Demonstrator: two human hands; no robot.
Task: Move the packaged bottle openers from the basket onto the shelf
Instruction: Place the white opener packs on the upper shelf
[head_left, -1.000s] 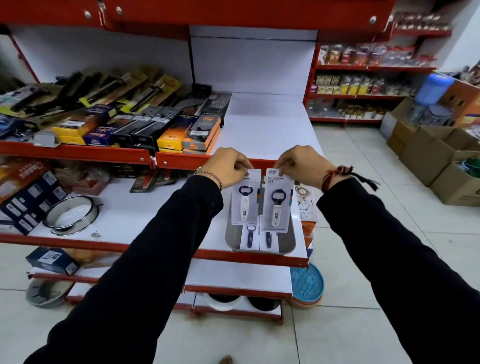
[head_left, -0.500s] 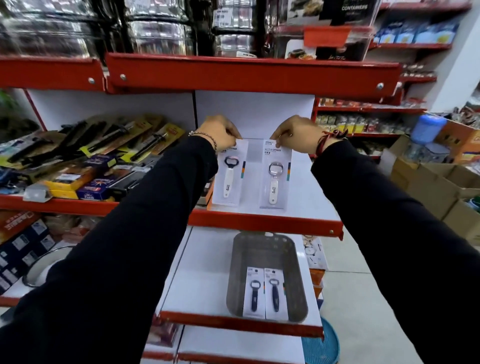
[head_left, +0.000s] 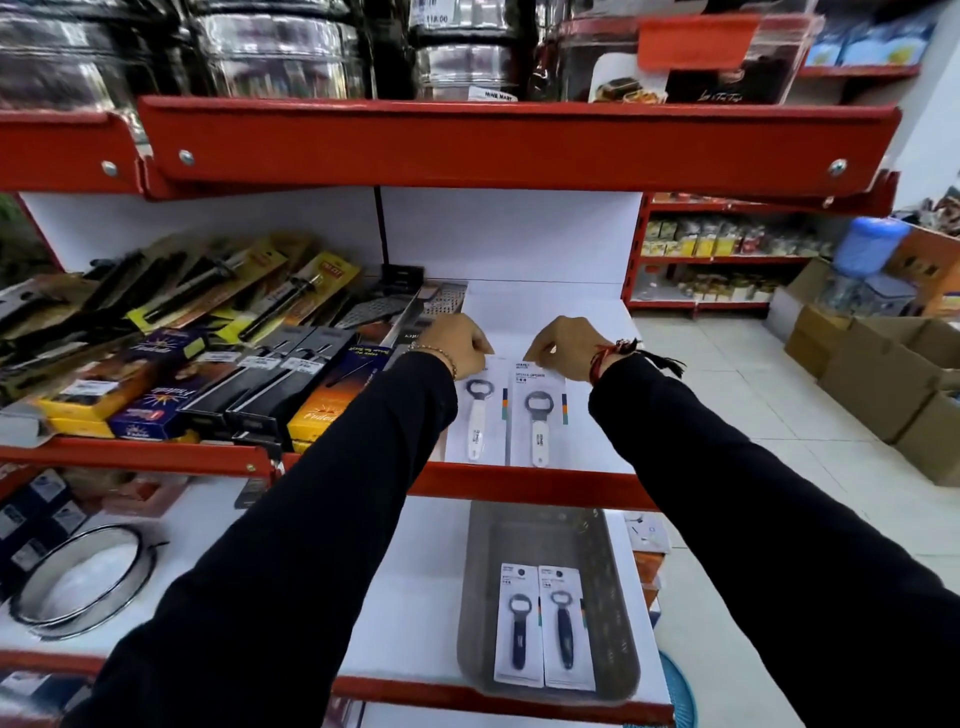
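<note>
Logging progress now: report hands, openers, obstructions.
Left hand and right hand each pinch a white-handled opener pack on shelf. Two dark-handled packs remain in basket. Nothing obstructing.

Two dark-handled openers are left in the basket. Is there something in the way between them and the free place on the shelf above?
Nothing visible blocks it. The two dark-handled packs lie uncovered in the grey basket. On the shelf, bare white surface shows to the right of the white-handled packs, which the left hand and right hand pinch at the top.

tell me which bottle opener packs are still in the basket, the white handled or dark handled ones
The two dark-handled packs, lying side by side in the grey basket. The white-handled packs lie on the shelf above.
</note>
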